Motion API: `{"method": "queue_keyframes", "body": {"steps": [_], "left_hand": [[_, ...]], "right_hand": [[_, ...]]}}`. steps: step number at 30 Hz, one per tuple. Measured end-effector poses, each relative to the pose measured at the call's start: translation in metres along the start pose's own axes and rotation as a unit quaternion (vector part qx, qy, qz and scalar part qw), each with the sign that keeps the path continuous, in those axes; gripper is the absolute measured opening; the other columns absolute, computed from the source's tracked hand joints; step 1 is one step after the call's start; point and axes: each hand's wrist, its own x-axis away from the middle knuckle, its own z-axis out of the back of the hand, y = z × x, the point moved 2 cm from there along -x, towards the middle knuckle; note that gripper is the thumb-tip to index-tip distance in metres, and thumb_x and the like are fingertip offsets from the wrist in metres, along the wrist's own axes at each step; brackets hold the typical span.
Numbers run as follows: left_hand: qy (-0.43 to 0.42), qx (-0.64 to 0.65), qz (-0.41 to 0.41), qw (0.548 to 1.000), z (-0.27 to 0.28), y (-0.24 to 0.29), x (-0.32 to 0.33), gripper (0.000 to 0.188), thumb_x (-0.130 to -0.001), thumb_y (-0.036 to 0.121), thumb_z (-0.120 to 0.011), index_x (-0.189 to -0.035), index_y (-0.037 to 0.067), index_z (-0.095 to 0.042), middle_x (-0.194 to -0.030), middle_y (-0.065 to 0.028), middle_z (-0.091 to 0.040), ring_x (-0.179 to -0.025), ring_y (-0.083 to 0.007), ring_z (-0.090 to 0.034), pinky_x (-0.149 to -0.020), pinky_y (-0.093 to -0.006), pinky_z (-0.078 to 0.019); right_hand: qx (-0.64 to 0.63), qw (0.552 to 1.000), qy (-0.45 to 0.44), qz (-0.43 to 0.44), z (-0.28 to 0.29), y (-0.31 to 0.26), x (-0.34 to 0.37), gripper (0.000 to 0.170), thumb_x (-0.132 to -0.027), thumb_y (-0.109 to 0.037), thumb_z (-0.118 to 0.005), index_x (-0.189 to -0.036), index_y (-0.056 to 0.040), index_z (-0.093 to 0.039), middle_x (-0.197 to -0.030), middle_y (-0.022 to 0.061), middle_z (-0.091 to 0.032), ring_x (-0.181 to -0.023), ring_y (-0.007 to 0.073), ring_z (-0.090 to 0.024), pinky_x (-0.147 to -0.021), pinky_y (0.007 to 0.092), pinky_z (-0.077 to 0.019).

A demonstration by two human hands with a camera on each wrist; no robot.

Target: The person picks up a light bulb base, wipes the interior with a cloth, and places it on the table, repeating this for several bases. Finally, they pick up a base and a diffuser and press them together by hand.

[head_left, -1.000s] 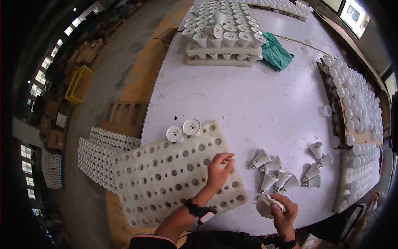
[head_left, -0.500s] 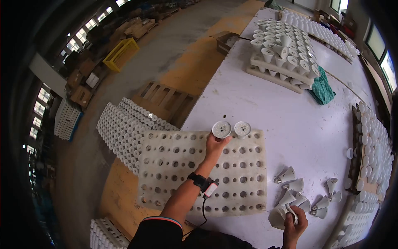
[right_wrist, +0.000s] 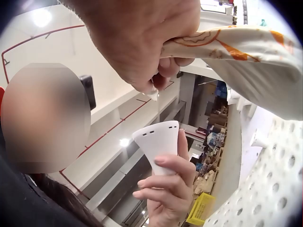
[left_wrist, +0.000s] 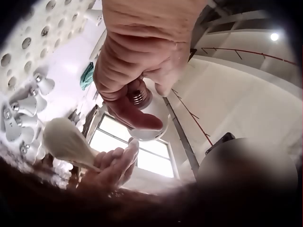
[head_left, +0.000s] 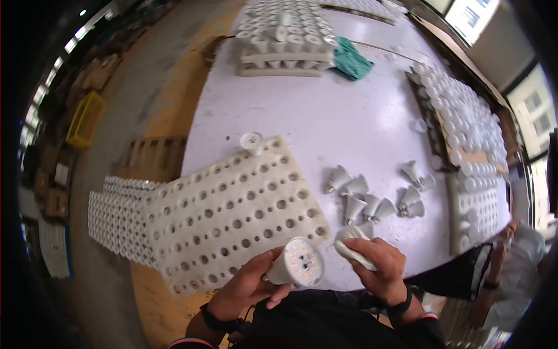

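Note:
My left hand (head_left: 247,283) holds a white LED bulb body (head_left: 295,264) by its narrow end, tilted so the round face with its small LEDs shows. The left wrist view shows its metal screw base (left_wrist: 139,98) between the fingers. Close beside it, my right hand (head_left: 381,263) grips a bunched white cloth (head_left: 347,249), which has an orange print in the right wrist view. Beyond the left hand lies a pale board with rows of holes (head_left: 224,200). One bulb body (head_left: 251,141) stands at its far edge.
Several bulb bodies (head_left: 356,208) lie loose right of the board. Farther back, a rack of bulb bodies (head_left: 285,43) stands beside a green cloth (head_left: 351,59). White domes (head_left: 462,119) crowd the right side. More stacked white parts (head_left: 119,224) are at the left, and another person (head_left: 517,267) is at the right.
My left hand reached to the board's far edge, took one of the two bulb bodies there and brought it back close to my body. The right hand still holds the cloth, now nearer the left.

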Motion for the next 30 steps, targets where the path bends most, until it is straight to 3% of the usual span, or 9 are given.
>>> {"method": "queue_keyframes", "body": {"steps": [1,3,5,8,11,21,30], "left_hand": [[0.011,-0.002,0.046,0.999,0.000,-0.005,0.001,0.054,-0.089,0.048,-0.037,-0.117,0.002,-0.040,-0.088,-0.0125,-0.056,-0.048,-0.0139,-0.052,-0.036,-0.0232,-0.0415],[0.012,-0.011,0.057,0.998,0.000,-0.016,-0.002,0.053,-0.088,0.049,-0.037,-0.112,0.002,-0.042,-0.083,-0.0119,-0.057,-0.046,-0.0151,-0.052,-0.035,-0.0246,-0.0427],[0.100,-0.012,0.027,0.995,-0.007,-0.018,-0.002,0.048,-0.090,0.046,-0.036,-0.109,0.003,-0.043,-0.080,-0.0110,-0.057,-0.045,-0.0163,-0.053,-0.034,-0.0246,-0.0426],[0.098,0.005,0.029,0.995,-0.012,-0.018,-0.002,0.045,-0.090,0.043,-0.035,-0.109,0.003,-0.044,-0.078,-0.0110,-0.058,-0.046,-0.0182,-0.055,-0.034,-0.0257,-0.0436],[0.104,-0.007,0.046,0.993,-0.017,-0.019,-0.003,0.045,-0.090,0.042,-0.035,-0.110,0.002,-0.044,-0.077,-0.0115,-0.058,-0.047,-0.0202,-0.058,-0.034,-0.0267,-0.0448],[0.074,-0.024,0.052,0.996,-0.022,-0.023,-0.006,0.046,-0.091,0.041,-0.035,-0.109,-0.001,-0.044,-0.076,-0.0132,-0.058,-0.047,-0.0204,-0.059,-0.036,-0.0268,-0.0465],[0.081,-0.069,0.037,0.994,-0.021,-0.021,-0.005,0.056,-0.090,0.042,-0.036,-0.118,-0.006,-0.039,-0.076,-0.0132,-0.058,-0.050,-0.0192,-0.059,-0.039,-0.0261,-0.0474]], "right_hand": [[-0.020,0.999,0.013,0.048,-0.001,0.000,0.001,0.043,-0.061,-0.004,-0.071,-0.103,-0.0064,-0.060,-0.061,0.0026,-0.051,-0.049,0.0176,-0.052,-0.043,0.0292,-0.0408],[-0.039,0.997,0.005,0.073,0.003,-0.008,0.001,0.049,-0.061,-0.005,-0.072,-0.108,-0.0071,-0.059,-0.060,0.0011,-0.047,-0.046,0.0149,-0.049,-0.041,0.0276,-0.0396],[-0.025,0.996,0.019,0.088,0.001,-0.007,0.009,0.052,-0.060,-0.005,-0.072,-0.110,-0.0069,-0.058,-0.059,0.0004,-0.045,-0.046,0.0135,-0.048,-0.040,0.0271,-0.0396],[-0.017,0.993,0.009,0.119,0.000,-0.009,0.015,0.055,-0.059,-0.006,-0.070,-0.112,-0.0063,-0.056,-0.059,-0.0006,-0.043,-0.046,0.0103,-0.047,-0.039,0.0254,-0.0386],[-0.024,0.996,-0.001,0.084,0.005,-0.014,0.018,0.046,-0.062,-0.007,-0.073,-0.106,-0.0077,-0.061,-0.060,0.0010,-0.051,-0.048,0.0144,-0.054,-0.042,0.0259,-0.0422],[0.009,0.995,0.008,0.100,0.006,-0.011,0.027,0.047,-0.062,-0.008,-0.073,-0.107,-0.0084,-0.060,-0.061,0.0004,-0.050,-0.046,0.0134,-0.051,-0.040,0.0263,-0.0410],[0.018,0.995,-0.003,0.098,0.007,-0.011,0.027,0.047,-0.061,-0.008,-0.071,-0.107,-0.0070,-0.060,-0.062,0.0013,-0.050,-0.046,0.0138,-0.051,-0.040,0.0267,-0.0403]]}}
